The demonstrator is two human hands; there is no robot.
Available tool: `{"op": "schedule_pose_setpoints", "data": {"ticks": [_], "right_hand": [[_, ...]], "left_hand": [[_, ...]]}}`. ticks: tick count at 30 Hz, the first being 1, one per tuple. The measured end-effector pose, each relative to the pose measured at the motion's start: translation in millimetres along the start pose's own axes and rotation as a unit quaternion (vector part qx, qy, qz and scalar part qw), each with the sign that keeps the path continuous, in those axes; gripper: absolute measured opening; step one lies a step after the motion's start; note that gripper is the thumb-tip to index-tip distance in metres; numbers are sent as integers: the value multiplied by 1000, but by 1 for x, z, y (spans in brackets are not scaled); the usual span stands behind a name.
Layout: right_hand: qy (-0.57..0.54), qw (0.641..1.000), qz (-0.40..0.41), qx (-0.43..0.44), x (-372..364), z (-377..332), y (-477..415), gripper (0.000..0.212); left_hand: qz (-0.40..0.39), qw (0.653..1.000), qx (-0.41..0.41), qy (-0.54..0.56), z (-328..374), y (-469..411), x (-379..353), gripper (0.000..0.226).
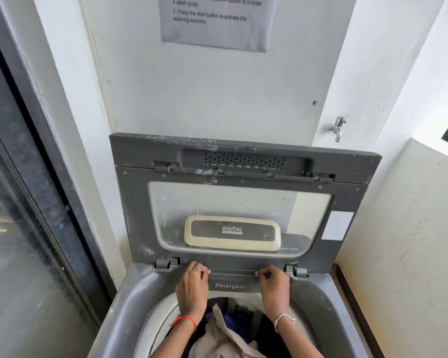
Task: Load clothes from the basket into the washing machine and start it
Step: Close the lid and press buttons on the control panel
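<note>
A grey top-loading washing machine point(130, 303) fills the lower middle of the view, its lid point(243, 177) standing upright against the wall. Beige and dark blue clothes point(217, 334) lie in the drum below my arms. At the back rim sits a drawer marked "Detergent" point(230, 282). My left hand point(193, 288) and my right hand point(274, 286) rest at either end of that drawer, fingers curled over its upper edge. The basket is out of view.
A dark-framed glass door point(23, 228) runs down the left side. A metal tap point(336, 127) sticks out of the white wall at the right, above a low wall point(411, 228). A printed instruction sheet point(217, 19) hangs on the wall above the lid.
</note>
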State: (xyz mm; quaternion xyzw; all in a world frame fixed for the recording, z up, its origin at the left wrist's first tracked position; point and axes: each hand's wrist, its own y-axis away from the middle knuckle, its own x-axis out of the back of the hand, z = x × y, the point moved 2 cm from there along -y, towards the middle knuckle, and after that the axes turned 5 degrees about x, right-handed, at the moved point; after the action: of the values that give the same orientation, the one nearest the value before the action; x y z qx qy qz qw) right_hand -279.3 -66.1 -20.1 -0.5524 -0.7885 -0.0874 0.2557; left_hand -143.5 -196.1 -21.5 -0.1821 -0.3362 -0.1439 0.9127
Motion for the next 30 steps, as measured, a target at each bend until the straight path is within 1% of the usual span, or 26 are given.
{"op": "schedule_pose_setpoints", "data": {"ticks": [2, 4, 6, 8, 9, 10, 11, 13, 16, 18, 22, 27, 30], "right_hand": [[-4, 996, -1, 84, 11, -33, -6, 11], [-9, 977, 36, 211, 27, -79, -14, 7], [-6, 932, 111, 346, 45, -128, -22, 2], [22, 876, 173, 449, 59, -169, -35, 9], [44, 857, 188, 479, 65, -187, -44, 15], [72, 846, 192, 492, 69, -201, -52, 23], [103, 843, 184, 494, 72, -213, -61, 32], [165, 848, 148, 481, 76, -227, -76, 46], [244, 848, 106, 458, 77, -232, -87, 57], [258, 847, 102, 453, 79, -231, -87, 55], [249, 851, 107, 450, 83, -234, -79, 41], [241, 854, 99, 451, 91, -235, -60, 38], [228, 852, 109, 459, 98, -233, -44, 37]], "left_hand": [[58, 992, -111, -2, 24, -8, 12, 9], [134, 966, -219, 4, 57, -23, 31, 25], [178, 943, -282, 10, 95, -43, 54, 44], [195, 925, -326, -9, 133, -63, 79, 57], [202, 916, -346, -30, 150, -72, 89, 60], [208, 907, -363, -55, 165, -80, 98, 61], [209, 900, -373, -81, 176, -89, 104, 62], [202, 895, -378, -126, 190, -103, 110, 62], [193, 890, -377, -169, 194, -116, 108, 63], [189, 889, -375, -183, 192, -117, 105, 63], [189, 893, -368, -175, 192, -109, 106, 62], [176, 896, -373, -166, 189, -91, 118, 58], [177, 896, -374, -159, 186, -73, 127, 54]]}}
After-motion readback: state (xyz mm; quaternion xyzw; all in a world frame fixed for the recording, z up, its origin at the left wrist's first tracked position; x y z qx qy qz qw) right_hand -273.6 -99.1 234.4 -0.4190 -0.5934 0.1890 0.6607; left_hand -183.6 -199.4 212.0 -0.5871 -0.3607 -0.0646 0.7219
